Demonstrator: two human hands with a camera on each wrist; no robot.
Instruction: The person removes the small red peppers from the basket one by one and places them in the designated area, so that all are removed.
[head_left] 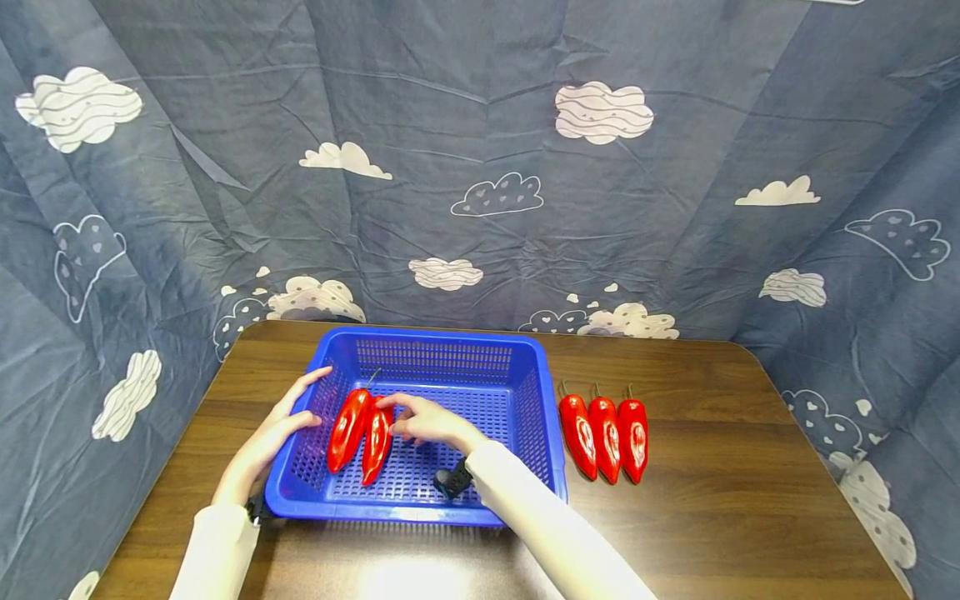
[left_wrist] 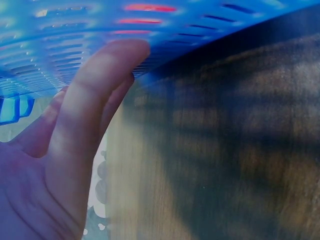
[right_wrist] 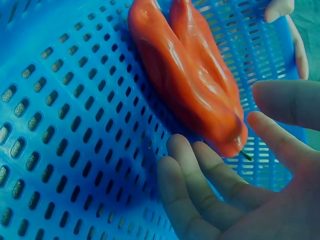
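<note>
lying between both hands (head_left: 266, 439) (head_left: 429, 422); two peppers (head_left: 348, 435) (head_left: 377, 446) (side by side)

Colours on my end: sleeves (head_left: 555, 527) off-white, wrist device (head_left: 452, 479) black. Basket (head_left: 390, 512) solid blue, slotted grid. Peppers (head_left: 348, 429) all glossy red, more orange in my right wrist view. Table (head_left: 720, 467) brown woodgrain. Curtain (head_left: 420, 100) grey-blue, white cloud print, some wavy-lined, some outline-only.

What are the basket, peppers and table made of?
Basket: probably moulded plastic, smooth and slightly shiny, with regular slots.
Peppers: glossy with sharp highlights; real flesh or shiny plastic, I can't tell.
Table: brown wood grain with a sheen, wood or laminate.
</note>
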